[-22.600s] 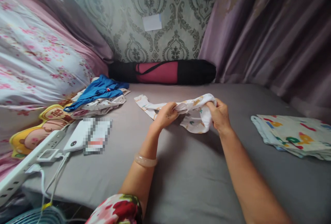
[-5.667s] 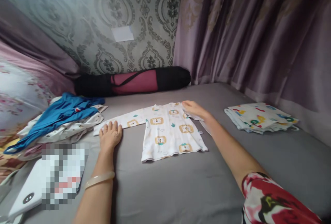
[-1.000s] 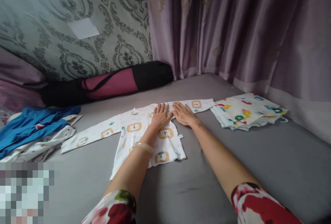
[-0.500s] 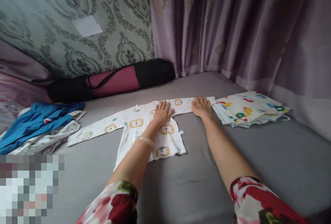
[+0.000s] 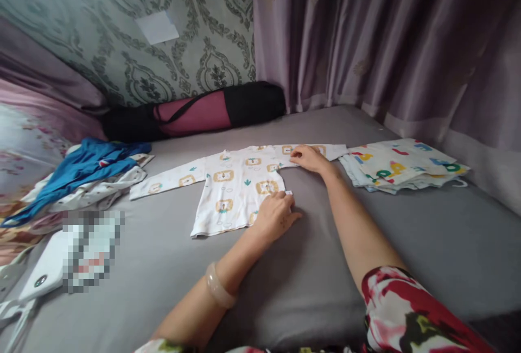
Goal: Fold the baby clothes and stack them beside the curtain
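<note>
A white long-sleeved child's shirt (image 5: 240,179) with lion-like prints lies spread flat on the grey sheet, both sleeves stretched out sideways. My right hand (image 5: 310,158) is at the right sleeve, its fingers bent and pinched together on the fabric near the underarm. My left hand (image 5: 277,216) rests at the shirt's lower right side, just below a small side tag. Its thumb stands away from the fingers, so it looks open; its fingertips are partly hidden. A light bangle (image 5: 220,286) circles my left wrist.
Folded clothes with colourful prints (image 5: 407,163) lie at the right, touching the sleeve end. Blue and white garments (image 5: 97,171) are heaped at the left. A long black and maroon bag (image 5: 195,111) lies along the wall. A white object (image 5: 51,263), beside a blurred patch, sits at the lower left.
My left hand has come off the shirt's upper chest and down to its lower right side. My right hand has moved left along the sleeve, its flat fingers now bent. The view has shifted.
</note>
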The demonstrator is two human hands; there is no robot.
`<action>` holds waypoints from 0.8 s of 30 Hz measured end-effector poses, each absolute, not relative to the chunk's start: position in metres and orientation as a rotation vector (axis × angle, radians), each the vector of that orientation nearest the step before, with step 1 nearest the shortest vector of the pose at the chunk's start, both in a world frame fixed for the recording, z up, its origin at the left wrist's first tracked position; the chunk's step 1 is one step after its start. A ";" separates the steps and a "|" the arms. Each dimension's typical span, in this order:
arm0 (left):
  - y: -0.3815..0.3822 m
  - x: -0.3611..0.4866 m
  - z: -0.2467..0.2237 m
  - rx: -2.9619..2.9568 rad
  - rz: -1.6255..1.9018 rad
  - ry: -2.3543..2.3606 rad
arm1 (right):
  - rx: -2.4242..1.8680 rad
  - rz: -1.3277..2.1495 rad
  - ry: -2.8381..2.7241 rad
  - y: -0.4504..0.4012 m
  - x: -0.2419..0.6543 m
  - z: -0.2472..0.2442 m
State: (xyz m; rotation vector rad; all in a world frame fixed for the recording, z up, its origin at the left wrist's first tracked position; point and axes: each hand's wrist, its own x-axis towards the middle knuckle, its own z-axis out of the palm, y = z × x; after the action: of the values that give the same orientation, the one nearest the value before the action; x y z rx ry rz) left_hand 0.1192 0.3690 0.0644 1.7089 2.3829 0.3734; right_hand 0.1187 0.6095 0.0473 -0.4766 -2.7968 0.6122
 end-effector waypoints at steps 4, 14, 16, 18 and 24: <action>0.358 0.135 0.056 1.632 0.411 2.414 | -0.260 0.756 -2.910 0.591 0.113 0.052; 0.352 0.135 0.044 1.657 0.394 2.515 | -0.189 0.658 -2.933 0.588 0.110 0.044; 0.353 0.136 0.045 1.701 0.324 2.522 | -0.170 0.627 -2.932 0.590 0.109 0.041; 0.354 0.136 0.047 1.699 0.304 2.529 | -0.168 0.590 -2.921 0.591 0.107 0.037; 0.355 0.134 0.046 1.594 0.699 2.492 | -0.255 0.460 -2.870 0.590 0.108 0.034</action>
State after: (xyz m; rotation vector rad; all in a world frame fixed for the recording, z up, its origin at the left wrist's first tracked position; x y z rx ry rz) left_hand 0.1339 0.3545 0.0458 1.5942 2.4917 0.6988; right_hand 0.1079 0.5905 0.0339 -0.2552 -2.8699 0.4597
